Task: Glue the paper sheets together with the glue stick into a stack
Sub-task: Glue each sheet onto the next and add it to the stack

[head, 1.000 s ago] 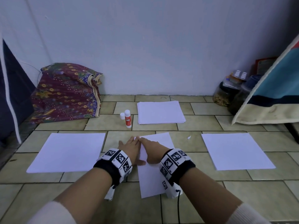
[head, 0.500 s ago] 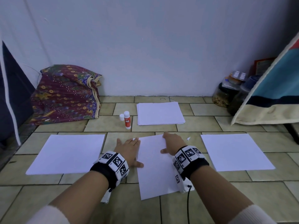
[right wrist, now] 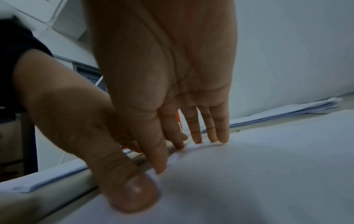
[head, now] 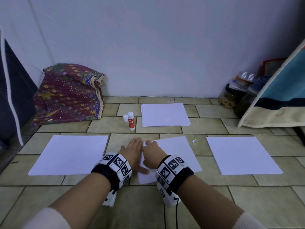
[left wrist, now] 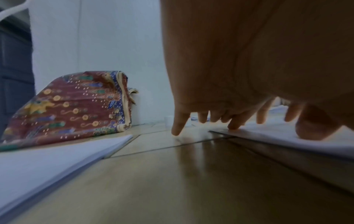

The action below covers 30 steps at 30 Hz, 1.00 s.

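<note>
Hands, two, both laid flat with fingers straight on the middle white paper sheet (head: 175, 156): left hand (head: 134, 152) half on tiled floor (head: 115, 204), thumb on the sheet's near-left edge; right hand (head: 152, 153) beside it, touching, fingertips pressed on the far-left corner. Neither hand held anything.

Red-and-white glue stick (head: 131, 121), upright, lay beyond the fingertips, its white cap (head: 125, 118) standing separately just left of it. Thick pile of white sheets (head: 165, 115) sat further beyond; flat white paper (head: 71, 153) lay to the left of the hands, flat white paper (head: 241, 154) to the right.

Progress, judged: pressing-down step on the middle stack in hand; the loose pile suggested many sheets remained.

Views: head camera alone showed all four paper groups. Left wrist view showed the left fingertips (left wrist: 177, 131) resting on bare tile at the sheet's edge. Right wrist view showed the corner slightly lifted and buckled under the right fingers (right wrist: 197, 136). Patterned cloth bundle (head: 69, 93) lay far left.
</note>
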### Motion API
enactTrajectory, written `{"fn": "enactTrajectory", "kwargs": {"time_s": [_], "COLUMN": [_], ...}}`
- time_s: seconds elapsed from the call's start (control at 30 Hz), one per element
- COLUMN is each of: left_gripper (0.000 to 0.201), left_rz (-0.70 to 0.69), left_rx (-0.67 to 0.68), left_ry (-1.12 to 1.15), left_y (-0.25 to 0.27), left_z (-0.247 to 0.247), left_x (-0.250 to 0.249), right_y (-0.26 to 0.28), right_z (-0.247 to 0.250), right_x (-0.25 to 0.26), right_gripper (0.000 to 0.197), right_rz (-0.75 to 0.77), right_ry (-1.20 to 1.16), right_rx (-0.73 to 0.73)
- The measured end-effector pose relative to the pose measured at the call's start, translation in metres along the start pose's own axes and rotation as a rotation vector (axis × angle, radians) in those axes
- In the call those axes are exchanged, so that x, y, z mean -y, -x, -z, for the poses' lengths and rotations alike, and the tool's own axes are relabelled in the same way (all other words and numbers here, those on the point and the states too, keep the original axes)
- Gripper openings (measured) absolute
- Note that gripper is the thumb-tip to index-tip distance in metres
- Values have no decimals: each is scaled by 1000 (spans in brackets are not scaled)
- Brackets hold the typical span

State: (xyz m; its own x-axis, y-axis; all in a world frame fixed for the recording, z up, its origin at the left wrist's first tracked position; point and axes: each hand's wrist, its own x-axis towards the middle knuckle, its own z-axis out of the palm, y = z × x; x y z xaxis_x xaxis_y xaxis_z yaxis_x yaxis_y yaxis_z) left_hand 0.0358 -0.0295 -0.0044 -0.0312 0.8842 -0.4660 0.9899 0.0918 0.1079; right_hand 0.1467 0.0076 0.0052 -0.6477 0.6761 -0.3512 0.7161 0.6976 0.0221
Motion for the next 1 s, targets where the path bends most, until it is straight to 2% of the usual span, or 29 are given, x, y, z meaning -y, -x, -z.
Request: {"fn": "enactTrajectory", "kwargs": {"time_s": [0.13,0.23,0.5,0.7,0.83,0.93,1.0], "left_gripper": [122,121,121,117,98,64,49], "left_rz": [74,92,67,60,49,48,21], "left_rx": [33,62,85,85,74,-24,-112], "left_ry": [-31,-119,-122,-181,-200,-181,-248], "left_y": [-3,-2,2,4,10,14,17], "left_z": [-11,-9,-4,-1,18,35,38], "left_x": [3,4,5,9,12,6,2], "right_y": [-5,1,18,11,13,16,14], "right_z": [-7,-5,4,5,9,11,10], "right_x": [-1,-20,-101,-111,-98,-83,-70], "right_gripper": [61,72,58,65,63,45,43], "right_rz": [-2,-14,-307,-389,-451,-434,-357], "right_ry": [-193,-313,-375,-310,-77,8,-20], "right_rx": [-45,25,45,21,-2,-25,-46]}}
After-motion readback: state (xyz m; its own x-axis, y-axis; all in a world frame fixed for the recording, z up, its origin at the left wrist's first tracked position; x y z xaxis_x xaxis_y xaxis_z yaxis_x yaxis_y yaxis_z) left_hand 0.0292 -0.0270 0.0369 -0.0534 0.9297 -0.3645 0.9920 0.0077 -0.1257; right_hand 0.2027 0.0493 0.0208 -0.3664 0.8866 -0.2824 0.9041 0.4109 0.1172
